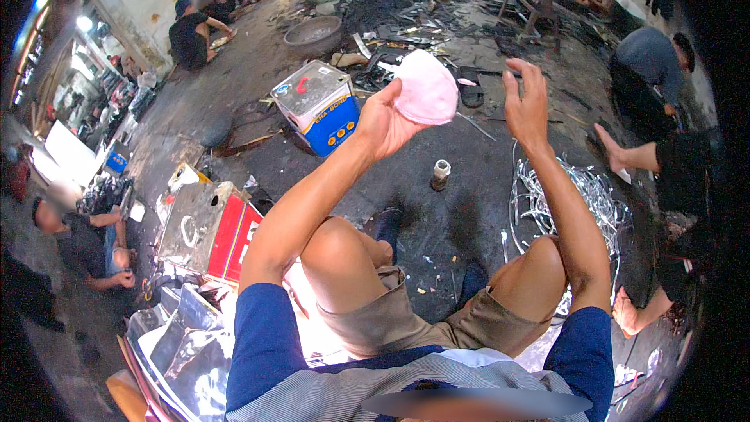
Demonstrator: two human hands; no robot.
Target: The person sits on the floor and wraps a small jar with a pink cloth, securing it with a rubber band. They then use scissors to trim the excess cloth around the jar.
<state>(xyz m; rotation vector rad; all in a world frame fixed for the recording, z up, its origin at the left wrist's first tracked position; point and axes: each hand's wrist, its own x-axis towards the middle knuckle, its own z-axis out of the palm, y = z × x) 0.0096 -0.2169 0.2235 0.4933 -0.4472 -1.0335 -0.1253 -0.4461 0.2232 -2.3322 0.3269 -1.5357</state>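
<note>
Out in front of me, my left hand (384, 123) grips a soft-looking, rounded pink piece (426, 90) by its left and lower edge. It seems to be cloth or a padded pouch; its exact kind I cannot make out. My right hand (526, 105) is raised a little to the right of it, fingers bent and apart, touching nothing. Below the hands, on the dark floor between my knees, stands a small glass jar (441, 175) with a pale top and dark contents.
Left of the hands is a blue and grey tin (319, 113); nearer stands a red and grey one (211, 230). A heap of silvery strips (574, 195) lies right. Beyond are a basin (313, 34) and dark scraps (375, 8). Several people sit around, one bare foot (613, 148) close on the right.
</note>
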